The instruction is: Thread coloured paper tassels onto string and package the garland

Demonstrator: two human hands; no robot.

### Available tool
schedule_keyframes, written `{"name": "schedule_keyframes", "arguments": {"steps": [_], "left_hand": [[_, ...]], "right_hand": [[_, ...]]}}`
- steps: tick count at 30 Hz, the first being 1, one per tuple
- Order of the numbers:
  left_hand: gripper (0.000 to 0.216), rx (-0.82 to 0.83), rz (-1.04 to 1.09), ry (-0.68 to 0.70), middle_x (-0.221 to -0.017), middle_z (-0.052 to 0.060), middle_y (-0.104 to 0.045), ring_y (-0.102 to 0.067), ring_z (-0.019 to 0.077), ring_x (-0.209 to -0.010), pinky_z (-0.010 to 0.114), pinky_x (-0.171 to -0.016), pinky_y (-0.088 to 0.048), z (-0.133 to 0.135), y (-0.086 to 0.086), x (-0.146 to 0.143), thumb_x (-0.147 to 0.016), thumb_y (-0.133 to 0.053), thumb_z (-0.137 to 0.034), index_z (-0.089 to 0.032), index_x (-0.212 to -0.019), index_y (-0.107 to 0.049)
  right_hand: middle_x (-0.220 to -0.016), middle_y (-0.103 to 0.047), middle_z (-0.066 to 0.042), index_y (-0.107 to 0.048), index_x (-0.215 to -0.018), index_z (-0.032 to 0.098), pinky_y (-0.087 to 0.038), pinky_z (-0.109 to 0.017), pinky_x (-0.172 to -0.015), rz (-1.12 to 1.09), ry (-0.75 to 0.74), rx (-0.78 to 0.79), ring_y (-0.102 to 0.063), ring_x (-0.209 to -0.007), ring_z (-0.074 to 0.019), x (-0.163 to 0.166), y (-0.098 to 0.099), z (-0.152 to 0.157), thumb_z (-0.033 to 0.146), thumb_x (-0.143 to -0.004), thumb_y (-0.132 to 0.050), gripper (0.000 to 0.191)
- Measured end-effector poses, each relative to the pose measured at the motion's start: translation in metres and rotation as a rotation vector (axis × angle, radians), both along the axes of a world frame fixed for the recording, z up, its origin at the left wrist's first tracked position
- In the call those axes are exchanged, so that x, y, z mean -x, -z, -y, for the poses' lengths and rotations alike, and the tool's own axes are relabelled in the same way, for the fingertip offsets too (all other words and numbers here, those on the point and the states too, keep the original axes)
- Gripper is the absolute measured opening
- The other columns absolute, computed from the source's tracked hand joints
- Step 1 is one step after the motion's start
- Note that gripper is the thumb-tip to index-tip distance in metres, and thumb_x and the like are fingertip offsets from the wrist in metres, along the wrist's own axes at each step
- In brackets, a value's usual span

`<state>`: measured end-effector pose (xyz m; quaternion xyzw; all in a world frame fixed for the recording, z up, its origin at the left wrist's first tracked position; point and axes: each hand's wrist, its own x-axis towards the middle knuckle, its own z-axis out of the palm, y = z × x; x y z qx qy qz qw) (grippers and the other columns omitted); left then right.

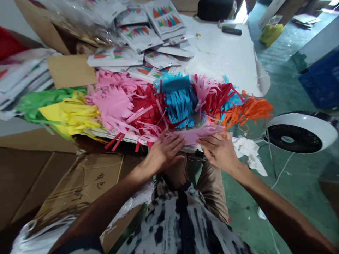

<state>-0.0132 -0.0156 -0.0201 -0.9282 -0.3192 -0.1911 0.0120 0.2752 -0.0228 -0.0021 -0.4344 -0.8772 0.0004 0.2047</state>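
Observation:
A strip of pink fringed tissue paper (192, 137) lies along the table's near edge in front of me. My left hand (168, 150) rests on its left end, fingers stretched flat and thumb apart. On the right end, the fingers of my right hand (218, 148) lie over the paper, slightly bent, with the thumb away from it. Just beyond are a blue fringed bundle (180, 106), a red fringed bundle (148, 109) and a larger pink bundle (113, 102). An orange bundle (249, 109) spreads to the right of my right hand.
Yellow (74, 114) and green (50, 100) fringe lie at the left. Printed packets (164, 21) pile up at the back of the white table (222, 53). A fan (299, 132) stands at the right. Cardboard (90, 180) fills the lower left.

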Motion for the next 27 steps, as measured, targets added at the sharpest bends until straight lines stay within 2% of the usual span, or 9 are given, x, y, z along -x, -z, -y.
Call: {"name": "schedule_keyframes", "arguments": {"steps": [3,5,7,9,11,14,16,20,27], "left_hand": [[0.037,-0.031,-0.008,-0.034,-0.139,0.01,-0.073,-0.064,0.0303,-0.138,0.067,-0.135,-0.015,-0.007,-0.014,0.037,-0.105,-0.061,-0.035,-0.02,-0.139,-0.069],[0.025,-0.036,0.057,-0.094,-0.129,0.006,-0.079,-0.065,0.0309,-0.136,0.07,-0.133,-0.018,-0.01,-0.027,0.051,-0.104,-0.062,-0.029,-0.024,-0.123,-0.078],[0.018,-0.054,0.172,-0.179,-0.119,0.004,-0.082,-0.067,0.0312,-0.132,0.069,-0.128,-0.03,-0.009,-0.037,0.049,-0.1,-0.066,-0.027,-0.026,-0.109,-0.082],[0.015,-0.064,0.252,-0.23,-0.117,0.005,-0.081,-0.068,0.0305,-0.125,0.062,-0.118,-0.046,-0.007,-0.04,0.03,-0.097,-0.07,-0.027,-0.026,-0.106,-0.082],[0.019,-0.048,0.232,-0.193,-0.117,0.008,-0.08,-0.068,0.0288,-0.117,0.052,-0.104,-0.057,-0.005,-0.036,0.001,-0.097,-0.07,-0.027,-0.022,-0.111,-0.08],[0.021,-0.057,0.111,-0.088,-0.107,0.012,-0.079,-0.069,0.0276,-0.101,0.045,-0.089,-0.06,-0.007,-0.022,-0.038,-0.099,-0.063,-0.024,-0.015,-0.112,-0.078],[0.019,-0.06,0.078,-0.08,-0.103,0.012,-0.078,-0.068,0.0269,-0.095,0.042,-0.084,-0.059,-0.011,-0.012,-0.051,-0.1,-0.061,-0.019,-0.012,-0.108,-0.077],[0.018,-0.016,0.065,-0.139,-0.103,0.012,-0.077,-0.067,0.0249,-0.096,0.038,-0.084,-0.057,-0.015,-0.003,-0.048,-0.1,-0.059,-0.012,-0.013,-0.105,-0.076],[0.022,0.181,0.179,-0.257,-0.099,0.006,-0.078,-0.066,0.0226,-0.093,0.038,-0.082,-0.051,-0.02,-0.018,-0.014,-0.106,-0.057,-0.027,-0.018,-0.1,-0.076]], "right_hand": [[-0.11,-0.083,-0.002,-0.079,-0.109,0.026,-0.033,-0.046,-0.097,-0.066,-0.042,0.032,-0.07,-0.1,-0.0226,-0.006,0.0,-0.012,0.025,-0.105,-0.061,0.018],[-0.107,-0.083,-0.001,-0.079,-0.105,0.027,-0.033,-0.046,-0.098,-0.09,-0.082,0.036,-0.07,-0.098,-0.0227,-0.008,-0.001,-0.019,0.027,-0.104,-0.063,0.017],[-0.105,-0.083,-0.002,-0.079,-0.104,0.027,-0.032,-0.047,-0.098,-0.091,-0.102,0.037,-0.07,-0.096,-0.023,-0.009,-0.001,-0.024,0.028,-0.105,-0.062,0.017],[-0.103,-0.083,-0.003,-0.078,-0.102,0.025,-0.031,-0.047,-0.098,-0.076,-0.102,0.039,-0.07,-0.095,-0.0234,-0.009,-0.002,-0.027,0.027,-0.105,-0.06,0.019],[-0.101,-0.082,-0.004,-0.077,-0.099,0.023,-0.031,-0.048,-0.098,-0.057,-0.08,0.046,-0.069,-0.095,-0.0239,-0.007,-0.002,-0.027,0.026,-0.105,-0.059,0.02],[-0.096,-0.081,-0.005,-0.075,-0.094,0.021,-0.032,-0.046,-0.096,-0.064,-0.025,0.077,-0.069,-0.092,-0.0233,-0.001,-0.005,-0.025,0.025,-0.103,-0.06,0.018],[-0.097,-0.08,-0.005,-0.075,-0.097,0.02,-0.032,-0.046,-0.095,-0.078,-0.002,0.1,-0.069,-0.093,-0.0234,0.003,-0.007,-0.024,0.026,-0.1,-0.063,0.013],[-0.107,-0.08,-0.004,-0.077,-0.109,0.024,-0.031,-0.046,-0.094,-0.064,-0.029,0.114,-0.066,-0.103,-0.026,0.008,-0.009,-0.027,0.03,-0.098,-0.067,0.016],[-0.09,-0.077,-0.004,-0.073,-0.091,0.021,-0.031,-0.04,-0.085,-0.063,0.018,0.223,-0.063,-0.091,-0.0231,0.005,-0.014,-0.044,0.03,-0.104,-0.06,0.02]]}}
